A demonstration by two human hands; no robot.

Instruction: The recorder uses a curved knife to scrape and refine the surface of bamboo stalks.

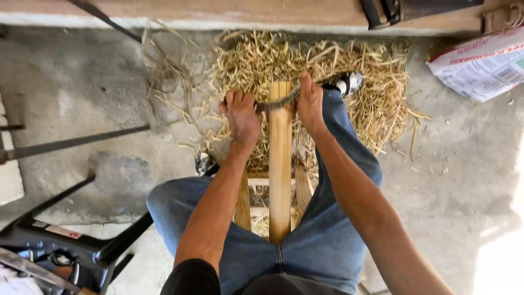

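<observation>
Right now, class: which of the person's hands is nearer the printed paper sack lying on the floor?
Right. The right hand grips the blade beside the sack's side; the left hand lies beyond the bamboo pole.

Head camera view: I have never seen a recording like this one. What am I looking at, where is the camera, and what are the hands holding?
There is no machine here. One camera sits on a person's head and looks down, so you see their own arms, their lap in blue jeans and the concrete floor below.

A pale wooden slat runs from between the knees away from the person, resting on a low wooden frame. Across its far end lies a curved metal blade. The left hand grips one end of the blade and the right hand grips the other, fingers closed around it.

Under and beyond the slat is a heap of pale wood shavings. A printed sack lies at the upper right, and dark chair legs show at the lower left.
</observation>
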